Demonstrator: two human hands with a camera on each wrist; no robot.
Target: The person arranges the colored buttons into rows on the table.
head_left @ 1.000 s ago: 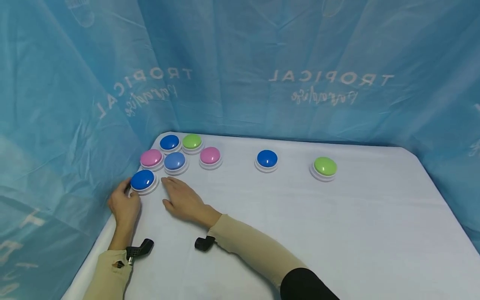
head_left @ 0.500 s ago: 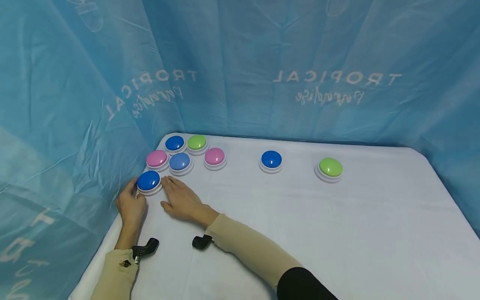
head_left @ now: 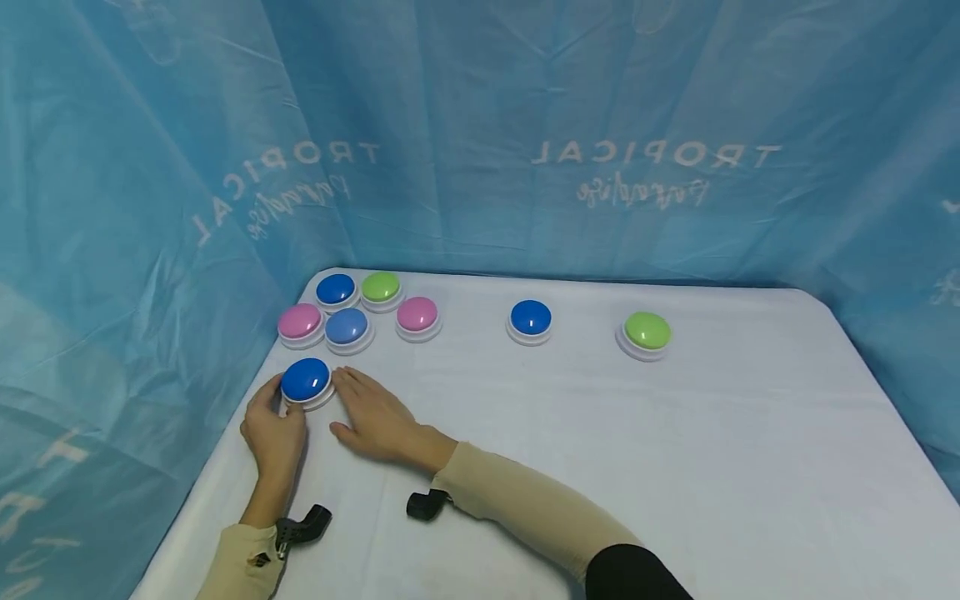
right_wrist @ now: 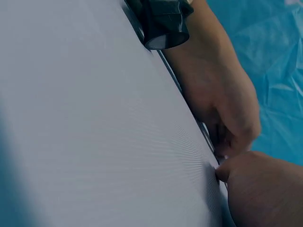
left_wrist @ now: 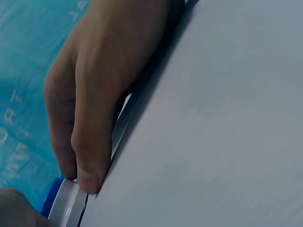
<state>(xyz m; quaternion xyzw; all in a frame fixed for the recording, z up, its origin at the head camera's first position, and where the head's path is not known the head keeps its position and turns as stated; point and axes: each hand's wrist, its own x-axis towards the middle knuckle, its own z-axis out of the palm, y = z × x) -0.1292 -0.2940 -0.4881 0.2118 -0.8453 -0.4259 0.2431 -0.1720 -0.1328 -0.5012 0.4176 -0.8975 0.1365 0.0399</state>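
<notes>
A push button with a glossy blue dome on a white round base (head_left: 306, 380) sits on the table between both hands. My left hand (head_left: 275, 433) holds its left side, thumb at the near edge and fingers behind. In the left wrist view, the thumb and a finger of the left hand (left_wrist: 94, 104) meet the white base (left_wrist: 66, 203). From the other side, my right hand (head_left: 378, 419) touches the base with extended fingertips, thumb spread away. The right wrist view shows the right hand (right_wrist: 265, 189) close to the left hand's fingers, the button mostly hidden.
Behind the hands stand a pink button (head_left: 299, 322), a lighter blue one (head_left: 347, 327), a dark blue one (head_left: 335, 289), a green one (head_left: 381, 287) and another pink one (head_left: 417, 315). Farther right are a blue button (head_left: 530, 319) and a green button (head_left: 647, 332). Blue curtains (head_left: 480, 125) border the white table (head_left: 675, 467).
The blue button between my hands has slid right and nearer to me, away from the pink one behind it. My right fingertips, apart from it at first, now touch its side.
</notes>
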